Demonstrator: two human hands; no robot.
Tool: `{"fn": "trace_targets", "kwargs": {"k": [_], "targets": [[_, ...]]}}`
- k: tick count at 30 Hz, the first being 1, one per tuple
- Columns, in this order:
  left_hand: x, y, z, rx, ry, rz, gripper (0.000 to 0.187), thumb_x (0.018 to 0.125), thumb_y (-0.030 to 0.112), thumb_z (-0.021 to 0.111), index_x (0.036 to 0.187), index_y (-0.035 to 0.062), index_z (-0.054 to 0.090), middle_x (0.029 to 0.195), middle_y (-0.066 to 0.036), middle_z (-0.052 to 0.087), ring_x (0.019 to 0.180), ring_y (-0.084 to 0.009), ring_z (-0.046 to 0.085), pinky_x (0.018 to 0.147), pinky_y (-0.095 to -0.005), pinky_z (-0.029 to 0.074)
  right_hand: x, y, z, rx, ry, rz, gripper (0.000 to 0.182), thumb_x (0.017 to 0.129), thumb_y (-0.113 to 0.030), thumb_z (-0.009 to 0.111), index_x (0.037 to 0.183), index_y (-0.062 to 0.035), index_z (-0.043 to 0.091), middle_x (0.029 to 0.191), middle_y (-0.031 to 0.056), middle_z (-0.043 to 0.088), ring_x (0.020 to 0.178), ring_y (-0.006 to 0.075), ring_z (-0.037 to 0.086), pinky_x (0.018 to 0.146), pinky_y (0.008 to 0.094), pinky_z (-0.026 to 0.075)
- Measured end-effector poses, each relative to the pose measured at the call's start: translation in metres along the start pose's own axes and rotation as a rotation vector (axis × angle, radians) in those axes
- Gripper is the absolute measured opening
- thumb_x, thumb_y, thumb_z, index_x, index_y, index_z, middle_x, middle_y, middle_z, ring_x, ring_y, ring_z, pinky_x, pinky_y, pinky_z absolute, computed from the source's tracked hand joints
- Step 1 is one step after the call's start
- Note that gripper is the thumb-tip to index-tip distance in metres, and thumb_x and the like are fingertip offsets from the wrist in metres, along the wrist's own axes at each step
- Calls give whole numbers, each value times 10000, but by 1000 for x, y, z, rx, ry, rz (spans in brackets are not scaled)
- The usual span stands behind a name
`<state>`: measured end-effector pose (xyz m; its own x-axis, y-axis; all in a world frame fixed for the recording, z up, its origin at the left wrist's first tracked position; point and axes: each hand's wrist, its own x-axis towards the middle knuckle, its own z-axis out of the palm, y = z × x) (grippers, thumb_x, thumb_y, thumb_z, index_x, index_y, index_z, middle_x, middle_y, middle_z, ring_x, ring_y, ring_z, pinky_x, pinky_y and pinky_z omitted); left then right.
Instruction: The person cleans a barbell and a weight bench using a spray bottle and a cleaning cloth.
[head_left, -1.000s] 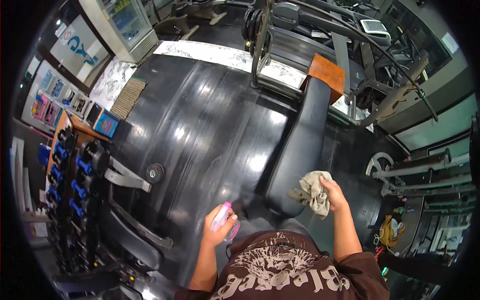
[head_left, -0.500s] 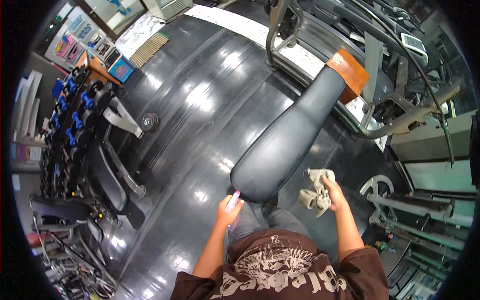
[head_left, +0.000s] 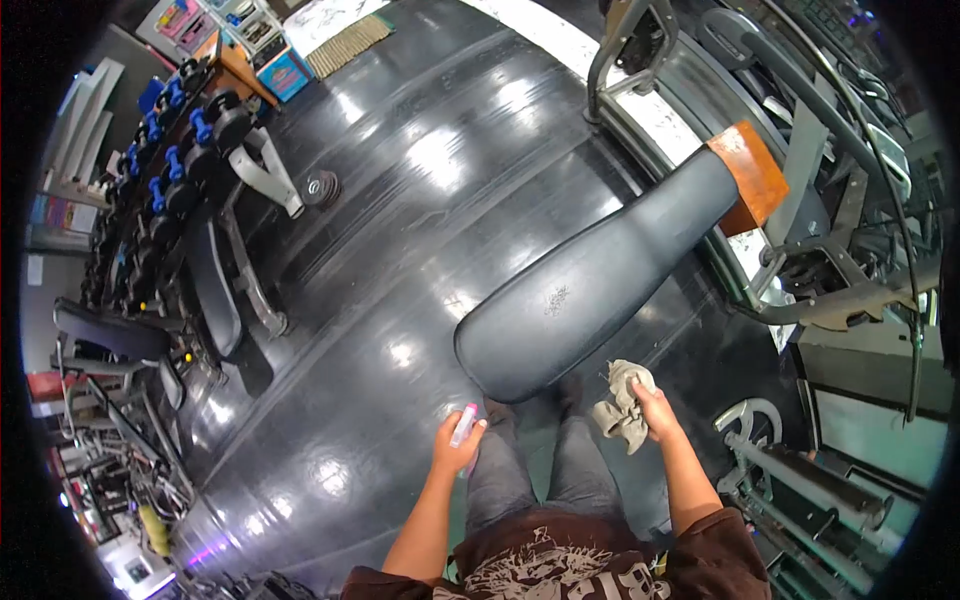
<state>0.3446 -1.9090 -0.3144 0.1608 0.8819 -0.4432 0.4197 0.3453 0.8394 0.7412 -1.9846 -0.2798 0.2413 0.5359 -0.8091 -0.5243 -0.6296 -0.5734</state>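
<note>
A small clear bottle with a pink top [head_left: 464, 425] is in my left hand [head_left: 455, 445], whose fingers wrap round it, just below the near end of the bench. My right hand [head_left: 656, 408] grips a crumpled beige cloth [head_left: 625, 405], which hangs to the left of the fingers. The long black padded bench [head_left: 600, 275] stretches from in front of my legs toward the upper right. A patch of fine droplets or marks [head_left: 557, 300] shows on its near half. Neither hand touches the pad.
An orange-brown wooden block [head_left: 750, 178] stands at the bench's far end. Dumbbells with blue handles [head_left: 165, 165] fill a rack at the left, near a weight plate stack [head_left: 321, 188] on the floor. Exercise machines [head_left: 800, 480] line the right side.
A patch of marks has appeared on the bench pad. The view has shifted, showing more of my legs. Both hands still hold their items, the cloth now bunched differently.
</note>
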Motion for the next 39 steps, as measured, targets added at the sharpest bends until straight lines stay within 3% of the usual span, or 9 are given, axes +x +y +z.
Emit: {"fn": "trace_targets", "kwargs": {"k": [6, 11, 17, 18, 22, 26, 27, 34, 39], "targets": [[8, -14, 48, -92, 186, -188, 218, 877, 192, 745, 837, 21, 616, 711, -42, 617, 662, -126, 560, 621, -325, 461, 105, -2, -35, -215, -147, 34, 493, 1014, -405, 601, 1266, 17, 640, 1193, 85, 690, 1074, 176, 645, 942, 322, 493], [34, -40, 114, -106, 365, -265, 223, 888, 178, 727, 802, 32, 583, 683, -46, 586, 617, -130, 558, 591, -332, 472, 183, -43, -34, -757, -108, -248, 709, 1015, -608, 442, 1286, 23, 620, 1225, 182, 684, 1151, 262, 621, 1020, 376, 439], [59, -62, 166, -264, 508, -307, 207, 904, 162, 711, 806, 50, 568, 683, -7, 561, 597, -91, 545, 542, -303, 477, 280, -59, 11, -893, -33, -407, 577, 1032, -526, 473, 996, 32, 615, 947, 244, 655, 940, 328, 649, 871, 429, 474], [61, -64, 171, -280, 524, -318, 192, 905, 150, 706, 825, 38, 572, 693, -13, 565, 594, -100, 555, 554, -305, 492, 299, -53, 20, -930, 5, -557, 476, 1031, -436, 525, 961, 27, 613, 923, 241, 617, 917, 369, 618, 862, 440, 466], [65, -83, 180, -317, 562, -343, 158, 905, 121, 696, 877, 14, 583, 721, -31, 574, 599, -120, 586, 585, -311, 534, 331, -57, 73, -1051, -19, -962, 377, 1024, -348, 547, 1056, 19, 625, 1109, 247, 580, 1029, 411, 573, 916, 420, 461], [63, -123, 188, -364, 616, -292, 155, 907, 112, 697, 892, 11, 580, 747, -33, 582, 625, -119, 595, 580, -306, 526, 361, -8, 91, -1603, 113, -917, 407, 984, -417, 582, 1235, -101, 639, 1422, 181, 461, 1306, 413, 427, 1054, 589, 355], [63, -133, 189, -342, 629, -262, 153, 908, 108, 696, 898, 10, 578, 755, -33, 584, 632, -119, 595, 577, -305, 522, 360, 7, 93, -1699, 138, -944, 471, 959, -439, 599, 1378, -225, 570, 1524, 125, 375, 1394, 419, 330, 1065, 680, 283], [32, -167, 189, -378, 539, -229, 150, 908, 91, 705, 962, 12, 590, 846, -46, 623, 723, -108, 600, 679, -272, 505, 373, 41, 106, -1813, 427, -981, 490, 946, -385, 630, 1417, -320, 514, 1484, 127, 428, 1354, 386, 391, 1017, 661, 331], [-4, -189, 175, -375, 593, -232, 158, 923, 53, 678, 1053, -3, 608, 1018, -78, 648, 884, -132, 631, 794, -286, 514, 362, 51, 153, -1693, 491, -878, 436, 966, -327, 614, 1358, -156, 526, 1281, 157, 524, 1155, 400, 522, 904, 570, 468]]}}
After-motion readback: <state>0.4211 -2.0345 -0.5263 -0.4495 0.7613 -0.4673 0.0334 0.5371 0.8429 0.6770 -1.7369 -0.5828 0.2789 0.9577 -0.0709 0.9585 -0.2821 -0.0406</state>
